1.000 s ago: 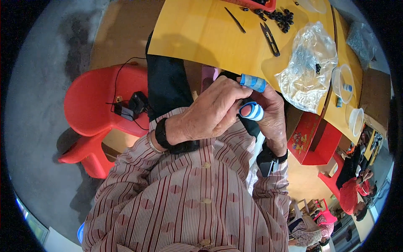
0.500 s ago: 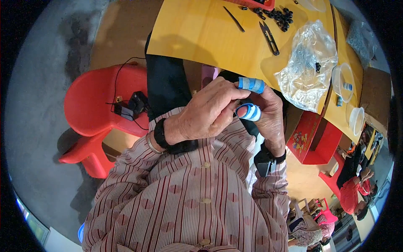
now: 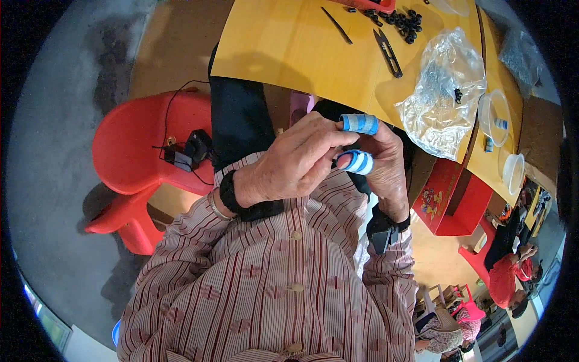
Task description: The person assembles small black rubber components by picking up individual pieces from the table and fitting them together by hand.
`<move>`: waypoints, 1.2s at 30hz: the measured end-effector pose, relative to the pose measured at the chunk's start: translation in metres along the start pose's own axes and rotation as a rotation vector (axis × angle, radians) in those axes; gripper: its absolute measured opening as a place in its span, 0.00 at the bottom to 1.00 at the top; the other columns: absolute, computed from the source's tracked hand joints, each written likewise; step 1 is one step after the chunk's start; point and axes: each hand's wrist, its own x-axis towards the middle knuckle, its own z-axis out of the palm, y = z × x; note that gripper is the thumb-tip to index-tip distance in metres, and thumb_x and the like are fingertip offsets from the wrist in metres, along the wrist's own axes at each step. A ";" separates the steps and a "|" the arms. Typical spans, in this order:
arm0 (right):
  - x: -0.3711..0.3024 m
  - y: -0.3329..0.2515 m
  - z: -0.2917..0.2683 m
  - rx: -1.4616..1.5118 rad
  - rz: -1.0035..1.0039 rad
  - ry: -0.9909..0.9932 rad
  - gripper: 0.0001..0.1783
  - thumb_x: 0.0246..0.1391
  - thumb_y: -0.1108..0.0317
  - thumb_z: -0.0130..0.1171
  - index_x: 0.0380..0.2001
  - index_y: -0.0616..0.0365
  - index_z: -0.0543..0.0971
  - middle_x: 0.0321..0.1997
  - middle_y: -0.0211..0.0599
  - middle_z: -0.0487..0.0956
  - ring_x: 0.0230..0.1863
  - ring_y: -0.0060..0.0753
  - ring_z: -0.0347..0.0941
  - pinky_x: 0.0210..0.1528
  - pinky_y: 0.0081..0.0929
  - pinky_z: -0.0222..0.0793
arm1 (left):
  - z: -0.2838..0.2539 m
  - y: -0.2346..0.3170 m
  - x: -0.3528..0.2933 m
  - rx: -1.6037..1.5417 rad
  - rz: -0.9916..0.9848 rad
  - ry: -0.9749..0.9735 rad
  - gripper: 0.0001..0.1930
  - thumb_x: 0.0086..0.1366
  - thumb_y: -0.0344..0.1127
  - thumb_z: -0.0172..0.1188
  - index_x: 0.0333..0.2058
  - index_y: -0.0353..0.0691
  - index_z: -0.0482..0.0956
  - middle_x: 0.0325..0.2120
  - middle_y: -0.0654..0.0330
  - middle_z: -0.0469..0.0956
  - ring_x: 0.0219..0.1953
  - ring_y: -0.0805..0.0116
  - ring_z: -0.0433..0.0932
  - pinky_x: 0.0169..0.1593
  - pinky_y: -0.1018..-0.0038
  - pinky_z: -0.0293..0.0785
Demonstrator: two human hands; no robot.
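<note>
My left hand (image 3: 298, 158) and my right hand (image 3: 386, 160) meet above my lap, just short of the table edge. The fingertips of both are closed together in a pinch. Blue-and-white finger wraps cover the right forefinger (image 3: 360, 123) and the right thumb (image 3: 358, 161). A bit of something dark shows between the fingertips, too hidden to name. On the yellow table (image 3: 277, 51) ahead lie black thread snips (image 3: 387, 54), a slim dark pointed tool (image 3: 336, 25) and a heap of small black parts (image 3: 409, 25).
A clear plastic bag (image 3: 440, 105) sits at the table's right, beside clear tubs (image 3: 496, 117). Part of a red tray (image 3: 377, 6) shows at the far edge. On my left, a red chair (image 3: 129, 142) bears a black device with cables (image 3: 198, 146). Other people (image 3: 503, 280) sit at lower right.
My fingers have shifted slightly and the right thumb has drawn a little closer to my left fingertips. The dark gap between the fingers is narrower. Things on the table stay in place.
</note>
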 end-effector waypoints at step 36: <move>-0.004 -0.005 0.011 -0.242 0.038 0.009 0.25 0.30 0.72 0.73 0.38 0.58 0.78 0.32 0.24 0.75 0.33 0.15 0.68 0.36 0.15 0.67 | -0.027 0.005 0.007 -0.145 -0.313 -0.108 0.23 0.48 0.14 0.55 0.45 0.33 0.65 0.32 0.54 0.78 0.34 0.66 0.80 0.39 0.76 0.73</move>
